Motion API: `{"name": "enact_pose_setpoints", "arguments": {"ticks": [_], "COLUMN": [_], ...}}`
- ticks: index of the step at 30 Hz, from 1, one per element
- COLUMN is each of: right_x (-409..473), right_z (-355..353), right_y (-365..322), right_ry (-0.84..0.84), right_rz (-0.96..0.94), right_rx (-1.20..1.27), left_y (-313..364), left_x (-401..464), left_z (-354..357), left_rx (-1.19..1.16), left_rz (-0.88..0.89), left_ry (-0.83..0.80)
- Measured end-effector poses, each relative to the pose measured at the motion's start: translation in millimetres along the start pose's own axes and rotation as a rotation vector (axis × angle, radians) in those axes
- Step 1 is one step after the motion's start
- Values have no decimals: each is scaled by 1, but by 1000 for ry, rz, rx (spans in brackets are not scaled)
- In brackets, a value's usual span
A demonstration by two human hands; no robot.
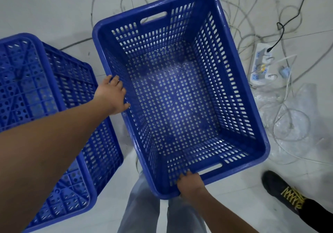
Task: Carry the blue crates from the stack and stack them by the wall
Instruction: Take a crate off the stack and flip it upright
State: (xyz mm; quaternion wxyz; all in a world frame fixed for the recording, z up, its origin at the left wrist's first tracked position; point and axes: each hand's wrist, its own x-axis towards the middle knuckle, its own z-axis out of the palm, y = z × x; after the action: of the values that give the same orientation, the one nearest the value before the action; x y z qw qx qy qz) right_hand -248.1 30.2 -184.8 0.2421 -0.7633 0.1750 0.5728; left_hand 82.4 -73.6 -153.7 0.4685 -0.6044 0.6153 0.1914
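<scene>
An empty blue perforated crate [180, 95] with its open side up fills the middle of the view, held above the pale floor. My left hand [112, 95] grips its left long rim. My right hand [191, 185] grips the near short rim beside the handle slot. To the left stands a stack of upside-down blue crates [45, 95], their ribbed bottoms facing up, partly covered by my left forearm.
Tangled white cables [239, 25] lie on the floor beyond the crate. A white power strip [261, 65] and crumpled clear plastic [292, 121] lie at right. Another person's dark shoe [281, 191] is at lower right. My trouser legs [144, 211] show below.
</scene>
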Motion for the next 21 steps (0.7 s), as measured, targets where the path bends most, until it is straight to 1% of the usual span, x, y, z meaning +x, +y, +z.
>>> {"name": "enact_pose_setpoints", "arguments": {"ticks": [6, 10, 16, 21], "right_x": [-4, -10, -27, -41], "right_z": [15, 23, 33, 42], "right_y": [13, 27, 61, 96], "right_ry": [20, -10, -21, -47], "right_rz": [4, 35, 42, 49], "right_rx": [-27, -65, -110, -191], "left_y": [13, 26, 50, 68], "left_x": [-10, -22, -45, -63], "left_z": [10, 18, 33, 49], "left_rx": [-23, -65, -169, -215], "left_rz": [-8, 0, 15, 70], "left_ry": [-23, -47, -90, -64]}}
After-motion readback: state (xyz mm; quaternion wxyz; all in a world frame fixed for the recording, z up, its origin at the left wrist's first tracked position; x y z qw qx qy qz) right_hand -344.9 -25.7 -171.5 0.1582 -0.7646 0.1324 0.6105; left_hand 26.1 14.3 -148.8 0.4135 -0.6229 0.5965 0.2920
